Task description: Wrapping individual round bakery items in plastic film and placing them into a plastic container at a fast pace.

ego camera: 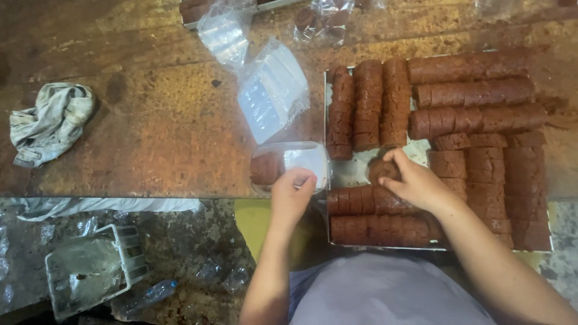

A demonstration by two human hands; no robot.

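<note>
A metal tray on the wooden table holds several rows of brown sliced cake rolls. My right hand rests over the tray's bare patch with its fingers closed on a round brown slice. My left hand grips the near edge of a clear plastic container lying just left of the tray. One brown slice sits inside that container at its left end.
A stack of clear plastic containers in a bag lies behind the one I hold. A crumpled grey rag sits far left on the table. On the floor below lie a white basket and a plastic bottle.
</note>
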